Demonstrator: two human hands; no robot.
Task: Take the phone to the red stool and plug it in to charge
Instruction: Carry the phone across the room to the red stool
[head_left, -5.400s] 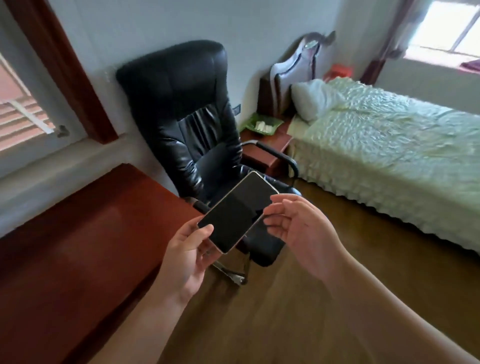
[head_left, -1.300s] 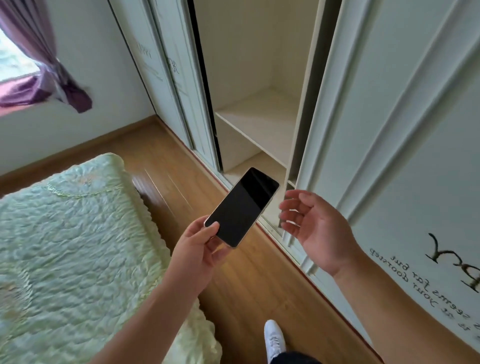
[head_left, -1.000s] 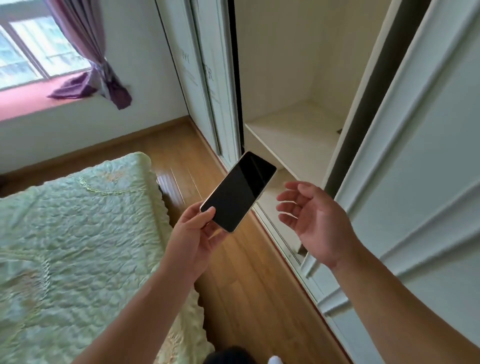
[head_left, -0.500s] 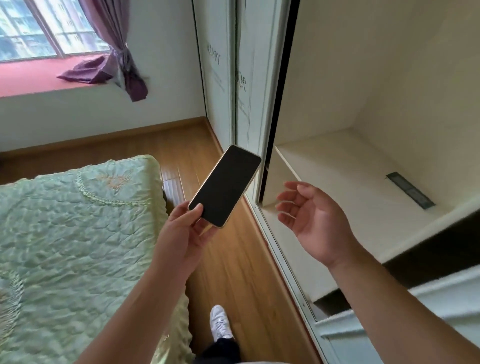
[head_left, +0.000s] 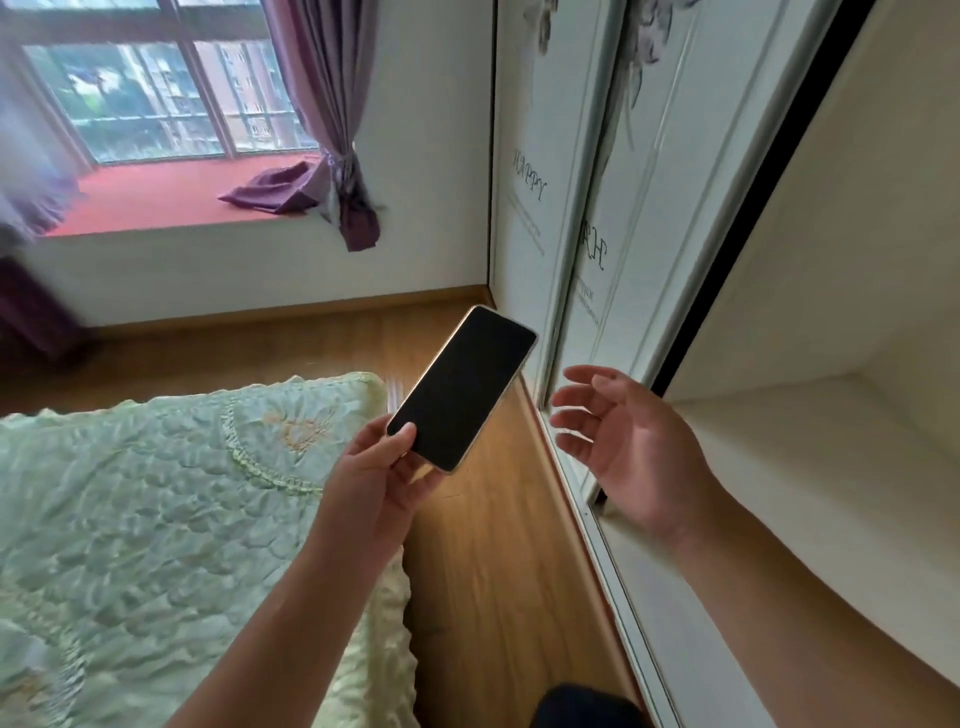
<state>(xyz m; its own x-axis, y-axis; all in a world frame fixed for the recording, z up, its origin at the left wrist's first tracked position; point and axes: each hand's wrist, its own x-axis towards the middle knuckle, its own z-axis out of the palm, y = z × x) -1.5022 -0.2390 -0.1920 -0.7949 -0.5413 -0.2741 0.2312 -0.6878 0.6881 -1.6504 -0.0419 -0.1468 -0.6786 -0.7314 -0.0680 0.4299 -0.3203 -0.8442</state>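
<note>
Left hand (head_left: 382, 470) grips the smartphone (head_left: 462, 387) at its near bottom corner: thumb across the lower edge of the dark screen, fingers curled beneath. The phone sits out in front of the body, screen up, tilted so its long axis runs away and to the right. Holding by one end keeps the glass visible and, as a judgement, leaves the bottom edge close to the fingers, where a charging port would likely be; the port itself cannot be made out.

Right hand (head_left: 631, 441) is empty, palm turned inward, fingers spread and loosely curved, just beside the phone but not touching it. Probably held ready to steady the phone or to take a cable.

Surroundings: quilted green bedspread (head_left: 156, 519) on the left, wood floor (head_left: 493, 561) forming a narrow lane between bed and white sliding wardrobe (head_left: 649, 182) on the right, whose open section shows a bare shelf (head_left: 831, 452). Bay window (head_left: 156, 98) with purple curtain (head_left: 327, 114) ahead.

No red stool, cable or socket is in view. Task stage, judged: transport only; plugging in not yet begun.

Risk: one-corner grip is light; a knock against the wardrobe frame could dislodge the phone.
</note>
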